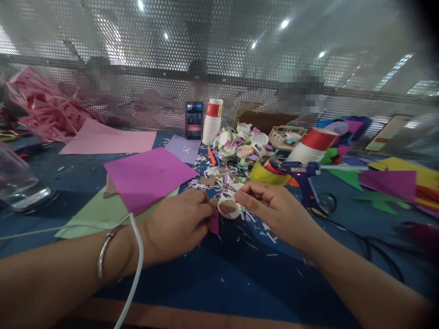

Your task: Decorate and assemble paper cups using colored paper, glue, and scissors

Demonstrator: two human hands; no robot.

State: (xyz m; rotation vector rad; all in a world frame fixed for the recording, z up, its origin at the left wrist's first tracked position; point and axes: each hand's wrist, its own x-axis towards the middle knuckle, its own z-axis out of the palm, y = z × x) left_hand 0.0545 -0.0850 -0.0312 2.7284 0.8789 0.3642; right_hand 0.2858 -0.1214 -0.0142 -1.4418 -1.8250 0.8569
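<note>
My left hand (185,219), with a silver bangle at the wrist, has its fingers closed at the table's middle. A narrow piece of magenta paper (214,221) shows beneath its fingertips. Right by those fingertips sits a small white round piece with a brown centre (229,208), like a cut-down cup bottom. My right hand (270,203) is closed in a pinch just right of it. From its fingers a thin, dark, pointed tool (230,186) sticks out to the left; its kind is hard to make out. Scattered paper scraps (214,176) lie beyond both hands.
Magenta sheet (151,178) and green sheet (89,212) lie left. Behind are a pile of round paper pieces (236,144), stacked paper cups (212,121) and a phone (194,121). A glue gun (305,180) stands right, its cable trailing. A clear container (24,183) is far left.
</note>
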